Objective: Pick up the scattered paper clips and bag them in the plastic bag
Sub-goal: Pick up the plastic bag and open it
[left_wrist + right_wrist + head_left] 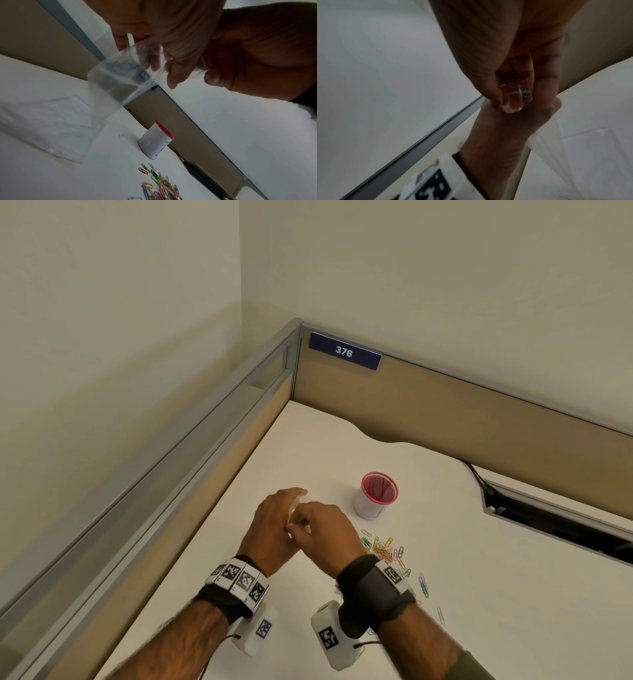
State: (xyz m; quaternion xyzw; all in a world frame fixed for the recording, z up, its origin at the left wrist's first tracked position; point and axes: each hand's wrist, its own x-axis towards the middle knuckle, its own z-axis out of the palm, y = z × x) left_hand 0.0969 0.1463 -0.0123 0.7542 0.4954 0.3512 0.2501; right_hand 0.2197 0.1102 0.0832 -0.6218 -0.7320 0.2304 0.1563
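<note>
On the white desk (342, 460), your left hand (274, 522) and right hand (322, 532) both pinch the plastic bag (106, 94) by its rim, left of the red-rimmed cup (376, 496), while the paper clips (387, 549) lie just in front of that cup, nearer your right hand.

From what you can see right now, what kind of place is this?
Most likely an office cubicle. A white desk sits in a corner of low tan partition panels with metal trim, and a blue plate reading 376 hangs on the partition. Coloured paper clips and a red-rimmed cup fit too.
</note>
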